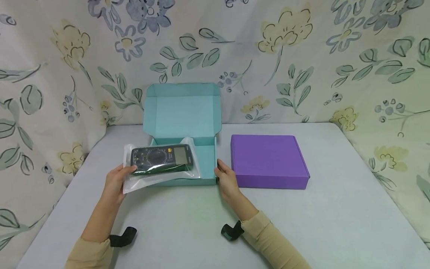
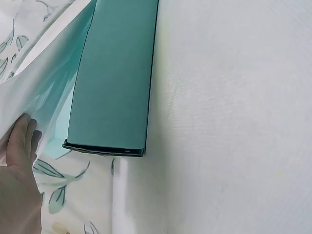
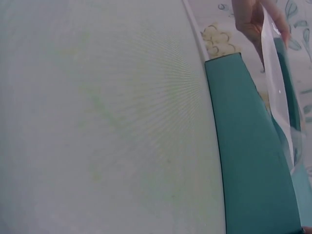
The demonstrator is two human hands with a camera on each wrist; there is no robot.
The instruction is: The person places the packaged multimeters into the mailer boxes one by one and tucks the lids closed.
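My left hand (image 1: 115, 183) grips the left end of a clear plastic bag (image 1: 136, 185), its thumb lying over a black digital multimeter (image 1: 156, 157) inside. The bag is held above the left part of an open teal cardboard box (image 1: 205, 158), whose lid stands raised at the back. At the box's right front corner, my right hand (image 1: 228, 182) holds the side wall; some of its fingers are hidden. In the left wrist view, the left hand's fingers (image 2: 18, 141) lie behind the bag, beside the box's front wall (image 2: 114, 83).
A closed purple box (image 1: 265, 155) stands just right of the teal box. Both rest on a white-covered table (image 1: 188, 228), with a flowered curtain (image 1: 248, 67) behind and at the sides. Black wrist devices (image 1: 123, 237) show under both sleeves.
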